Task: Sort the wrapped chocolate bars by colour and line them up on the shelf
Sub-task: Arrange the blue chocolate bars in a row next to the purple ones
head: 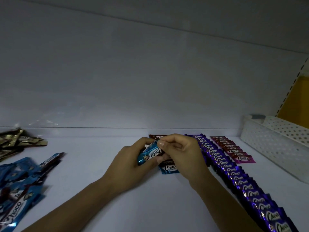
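Dim view of a white shelf [100,148]. Both hands cover most of a short column of bars. Only a dark red wrapped bar [156,136] at its far end and a blue wrapped bar lying flat [168,169] at its near end show.

The left hand [128,163] curls its fingers round the lower part of a blue foil-wrapped chocolate bar [150,154], held tilted just above the shelf. The right hand [182,153] pinches the bar's upper end between thumb and forefinger.

A long overlapping row of purple wrapped bars [234,174] runs off the lower right edge, with a shorter row of pink wrapped bars [234,151] beside it. A loose pile of blue wrapped bars [21,180] and a heap of gold wrapped bars [15,141] are cut by the left edge. A white perforated plastic basket [274,144] is cut off at the right.

"Choco" reads on the blue, purple and pink wrappers. The smaller print beneath it is illegible.
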